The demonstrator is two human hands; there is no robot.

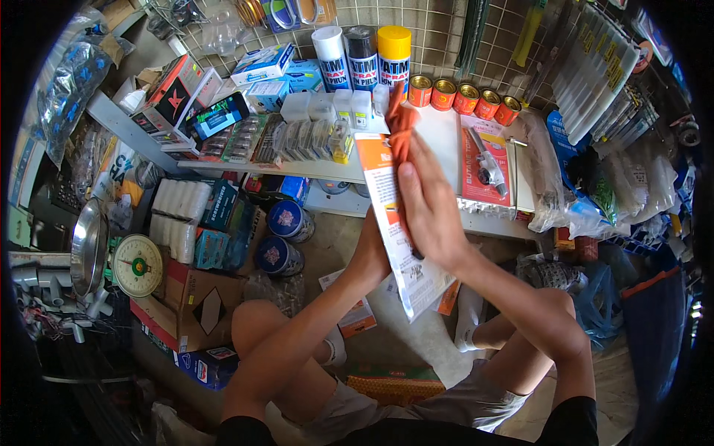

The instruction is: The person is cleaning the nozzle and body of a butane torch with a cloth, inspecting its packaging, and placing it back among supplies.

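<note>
A tall white-and-orange printed package (pixel 385 217) is held up before me, tilted, with its text side facing me. My left hand (pixel 375 248) holds it from behind; the package hides the fingers, and only the wrist side shows. Against the printed face, my right hand (pixel 432 214) presses a bunched orange-red cloth (pixel 401 131), which sticks out past the fingertips. Beyond my right hand, a carded butane torch (pixel 484 161) in a red pack lies on the white shelf (pixel 435 125).
Spray paint cans (pixel 361 58) and several small red tins (pixel 466 98) line the shelf's back. A phone (pixel 217 116) leans at the left, near small boxes. A dial scale (pixel 138 266) and a cardboard box (pixel 203 304) stand lower left. Flat orange-and-white packs (pixel 357 318) lie on the floor.
</note>
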